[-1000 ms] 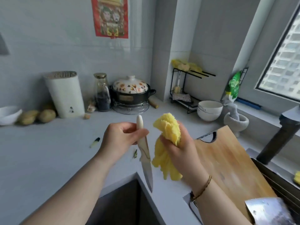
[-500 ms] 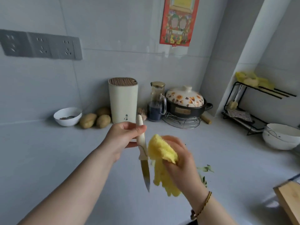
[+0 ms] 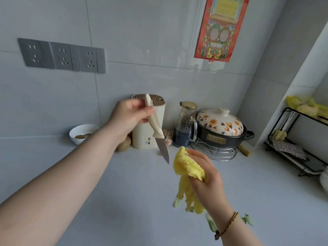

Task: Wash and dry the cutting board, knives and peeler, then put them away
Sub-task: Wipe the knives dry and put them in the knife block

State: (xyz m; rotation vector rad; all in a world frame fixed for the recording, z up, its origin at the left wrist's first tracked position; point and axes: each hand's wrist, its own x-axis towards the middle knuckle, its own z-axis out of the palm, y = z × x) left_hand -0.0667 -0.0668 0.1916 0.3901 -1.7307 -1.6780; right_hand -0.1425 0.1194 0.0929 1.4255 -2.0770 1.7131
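Gripping one cream-handled steel paring knife (image 3: 156, 129) in left hand (image 3: 128, 118), blade tip down, in front of one cream slotted knife block (image 3: 148, 137). Right hand (image 3: 206, 174) closed on one yellow microfibre cloth (image 3: 188, 170), apart from knife. One white bowl (image 3: 78, 137), brownish contents. One glass jar (image 3: 186, 128), dark liquid. One floral-lidded pot (image 3: 221, 128), shut.

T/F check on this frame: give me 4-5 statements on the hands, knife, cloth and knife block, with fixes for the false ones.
1. The left hand holds the knife by its handle. True.
2. The knife blade points up. False: the tip points down toward the counter.
3. The right hand holds a yellow cloth. True.
4. The cloth is wrapped around the blade. False: cloth and blade are apart.
5. The knife is already slotted into the knife block. False: it is held in front of the block.
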